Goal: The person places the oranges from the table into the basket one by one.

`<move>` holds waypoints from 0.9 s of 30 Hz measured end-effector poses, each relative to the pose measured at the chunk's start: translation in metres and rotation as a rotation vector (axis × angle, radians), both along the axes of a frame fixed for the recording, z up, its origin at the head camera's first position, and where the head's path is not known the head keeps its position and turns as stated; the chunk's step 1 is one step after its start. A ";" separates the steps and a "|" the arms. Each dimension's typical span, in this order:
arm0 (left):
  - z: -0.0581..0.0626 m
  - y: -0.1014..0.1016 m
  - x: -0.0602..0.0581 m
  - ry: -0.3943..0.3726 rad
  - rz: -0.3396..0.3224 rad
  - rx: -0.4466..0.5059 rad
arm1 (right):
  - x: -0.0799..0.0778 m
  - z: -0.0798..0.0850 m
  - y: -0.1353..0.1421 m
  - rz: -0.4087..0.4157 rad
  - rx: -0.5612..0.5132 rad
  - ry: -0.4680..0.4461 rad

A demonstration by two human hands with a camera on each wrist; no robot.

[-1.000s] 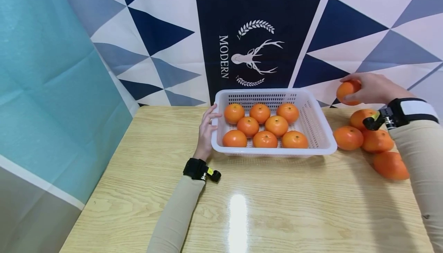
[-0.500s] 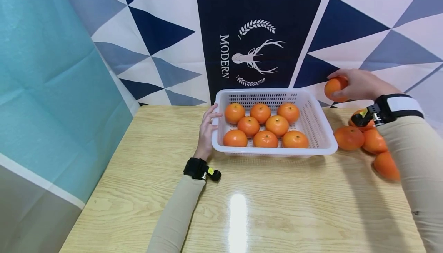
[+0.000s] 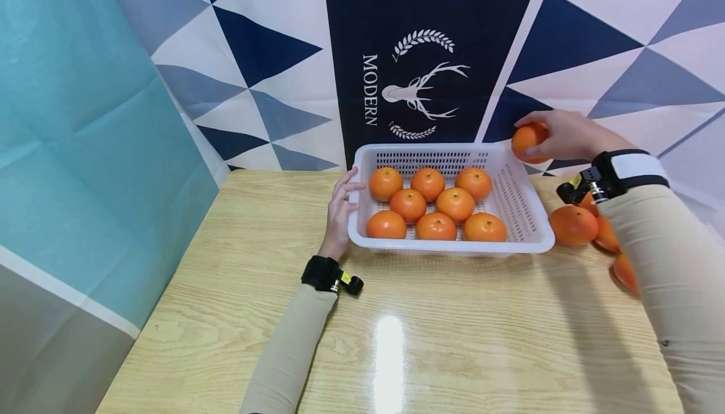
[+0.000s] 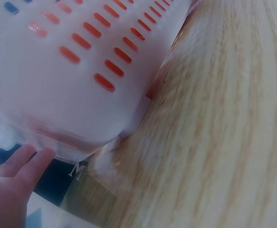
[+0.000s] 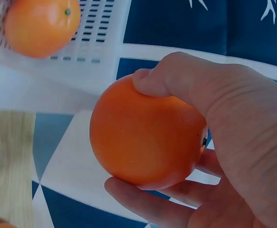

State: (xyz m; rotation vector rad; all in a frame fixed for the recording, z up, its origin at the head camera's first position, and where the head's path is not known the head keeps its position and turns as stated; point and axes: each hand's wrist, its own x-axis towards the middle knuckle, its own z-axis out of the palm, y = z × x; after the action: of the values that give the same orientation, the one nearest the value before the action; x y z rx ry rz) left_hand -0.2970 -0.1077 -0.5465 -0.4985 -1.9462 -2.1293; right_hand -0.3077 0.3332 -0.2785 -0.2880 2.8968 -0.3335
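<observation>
A white slotted plastic basket stands at the back of the table with several oranges inside, the right end of its floor bare. My right hand grips another orange between thumb and fingers, at the basket's back right corner and above rim height. In the right wrist view the basket's edge shows just left of that fruit. My left hand lies along the basket's left end, fingertips at the rim. In the left wrist view, two straight fingers reach toward the basket wall.
More oranges lie on the wooden table right of the basket, partly hidden by my right forearm. A patterned cloth hangs right behind the basket. A teal cloth hangs on the left.
My right hand has carried its orange leftward, from above the loose oranges to the basket's back right corner. The left hand has stayed at the basket's left end.
</observation>
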 end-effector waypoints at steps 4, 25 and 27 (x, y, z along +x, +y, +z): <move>0.002 0.000 0.000 0.005 0.010 -0.015 | -0.001 -0.001 -0.011 0.014 -0.005 0.002; 0.005 0.000 0.002 0.022 0.039 -0.044 | -0.010 -0.012 -0.076 0.116 -0.033 -0.004; 0.006 0.001 0.004 0.015 0.034 -0.041 | -0.010 -0.013 -0.080 0.121 -0.037 -0.011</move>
State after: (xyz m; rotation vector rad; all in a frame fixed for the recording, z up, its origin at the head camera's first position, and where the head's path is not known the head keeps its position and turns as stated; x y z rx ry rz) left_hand -0.2934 -0.1070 -0.5402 -0.4830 -1.9798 -2.0630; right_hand -0.3181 0.2534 -0.2911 -0.4635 2.8493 -0.3666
